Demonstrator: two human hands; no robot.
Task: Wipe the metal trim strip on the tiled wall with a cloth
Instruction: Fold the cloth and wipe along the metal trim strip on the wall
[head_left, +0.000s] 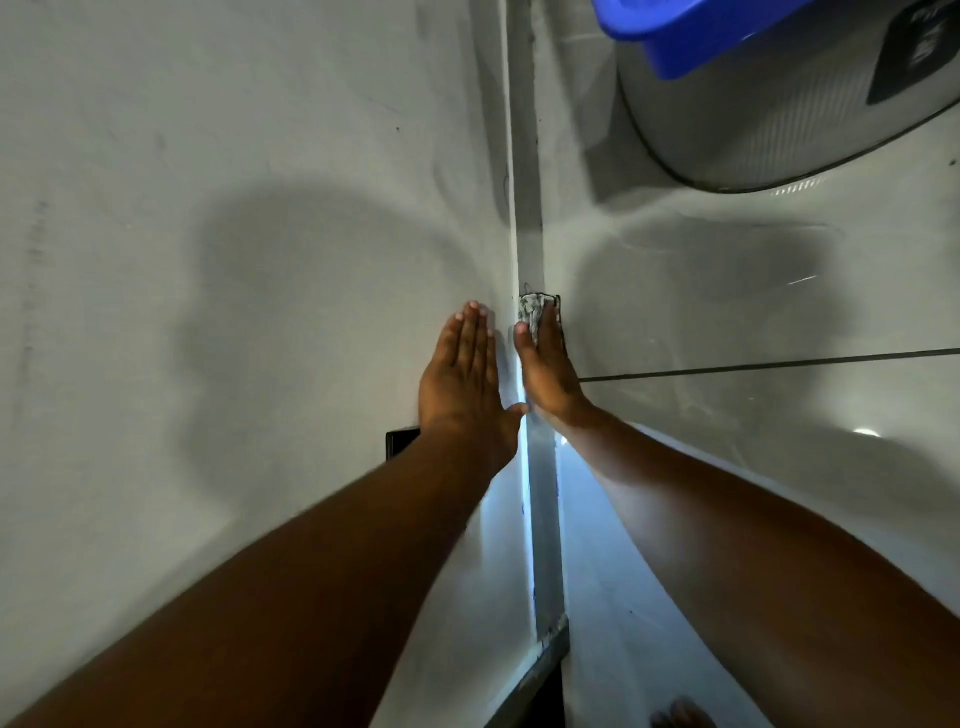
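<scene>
Pressing a small grey patterned cloth (535, 310) against the wall, the right hand (545, 364) lies flat with its fingers straight and together on top of the cloth, the thumb alongside its left edge. The cloth sits on the metal trim strip (527, 218), a narrow pale band running up the corner where the plain wall (234, 234) on the left meets the glossy tiled wall (727, 312) on the right. A dark grout line (779, 364) runs off rightward from beside the right wrist.

The left hand (462, 374) rests open and flat on the plain wall just left of the strip, fingers together, holding nothing; its thumb reaches toward the strip. A small dark plate (400, 441) shows beneath that wrist. At top right a blue plastic tub (691, 31) sits on a rounded grey appliance (753, 119).
</scene>
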